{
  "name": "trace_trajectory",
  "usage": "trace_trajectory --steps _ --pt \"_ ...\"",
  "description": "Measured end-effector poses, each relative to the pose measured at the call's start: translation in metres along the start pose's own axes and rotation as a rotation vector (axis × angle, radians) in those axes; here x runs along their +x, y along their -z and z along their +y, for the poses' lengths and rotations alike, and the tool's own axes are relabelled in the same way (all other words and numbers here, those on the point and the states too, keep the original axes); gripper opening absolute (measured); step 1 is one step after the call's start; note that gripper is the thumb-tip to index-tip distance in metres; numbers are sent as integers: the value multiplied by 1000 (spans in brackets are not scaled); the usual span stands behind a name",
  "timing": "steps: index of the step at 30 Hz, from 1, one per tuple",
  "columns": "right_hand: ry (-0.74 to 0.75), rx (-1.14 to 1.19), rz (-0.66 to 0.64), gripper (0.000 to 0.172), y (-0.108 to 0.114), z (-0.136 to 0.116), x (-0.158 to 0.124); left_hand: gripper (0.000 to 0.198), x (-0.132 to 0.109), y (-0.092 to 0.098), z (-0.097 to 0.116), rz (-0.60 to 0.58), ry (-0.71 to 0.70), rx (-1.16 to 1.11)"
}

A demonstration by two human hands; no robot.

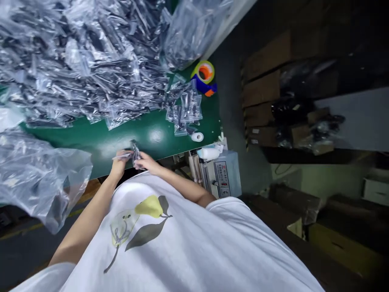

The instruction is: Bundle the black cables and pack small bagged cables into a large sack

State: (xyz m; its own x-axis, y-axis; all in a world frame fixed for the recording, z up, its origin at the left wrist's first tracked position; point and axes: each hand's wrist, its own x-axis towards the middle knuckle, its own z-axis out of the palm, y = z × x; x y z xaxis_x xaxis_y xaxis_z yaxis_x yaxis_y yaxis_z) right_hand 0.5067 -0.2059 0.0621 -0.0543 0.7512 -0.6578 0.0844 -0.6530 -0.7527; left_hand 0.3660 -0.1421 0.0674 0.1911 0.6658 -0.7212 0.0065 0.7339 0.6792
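Note:
Close to my body, at the front edge of the green table (103, 138), both hands are together. My left hand (120, 162) is closed on a thin, pale, flat piece (123, 155) that looks like a small plastic bag. Beside it, my right hand (148, 163) has its fingers closed around a small clear plastic packet (135, 149) with something dark in it. The packet's contents are too small to make out. Beyond the hands lies a large heap of similar clear packets (100, 77), with several more packets (185, 111) at its right end.
A large clear plastic bag (57, 170) hangs over the table's left front edge. At the right stand a tape roll with dispenser (204, 77) and a small white roll (197, 137). A grey-blue machine (226, 174) sits below the table's right edge. Cardboard boxes (263, 97) are stacked further right.

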Motion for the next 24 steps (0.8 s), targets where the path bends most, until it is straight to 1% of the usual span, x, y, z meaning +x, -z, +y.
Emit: trace_trajectory --steps 3,5,6,8,11,14,15,17,19,21,22,23,24 --pt "7 -102 -16 42 -6 3 0 9 -12 0 -13 -5 137 -132" --pt "38 -178 -44 47 -7 4 -1 4 -18 3 -18 38 193 -213" --pt "59 -213 -60 49 -7 4 -2 9 -19 4 -19 69 207 -246" --pt "104 -277 -85 53 -6 3 -5 14 -17 3 -21 124 230 -290" --pt "147 -366 -77 56 -2 4 -8 12 -11 -3 -25 160 283 -307" --pt "184 -446 -64 57 4 5 -12 30 -11 -9 -25 134 345 -289" --pt "201 -468 -69 57 5 5 -14 32 -14 -11 -24 116 362 -280" --pt "240 -501 -86 57 8 3 -19 29 -21 -16 -21 73 389 -264" --pt "273 -521 -93 55 12 -1 -25 26 -26 -23 -18 32 388 -261" --pt "294 -527 -93 51 22 -8 -29 29 -25 -33 -15 14 347 -271" --pt "298 -526 -88 46 32 -12 -30 30 -23 -37 -14 16 319 -278" --pt "294 -525 -74 41 46 -16 -29 30 -20 -41 -14 26 293 -283" --pt "281 -524 -42 34 65 -21 -26 29 -16 -44 -13 38 273 -285"
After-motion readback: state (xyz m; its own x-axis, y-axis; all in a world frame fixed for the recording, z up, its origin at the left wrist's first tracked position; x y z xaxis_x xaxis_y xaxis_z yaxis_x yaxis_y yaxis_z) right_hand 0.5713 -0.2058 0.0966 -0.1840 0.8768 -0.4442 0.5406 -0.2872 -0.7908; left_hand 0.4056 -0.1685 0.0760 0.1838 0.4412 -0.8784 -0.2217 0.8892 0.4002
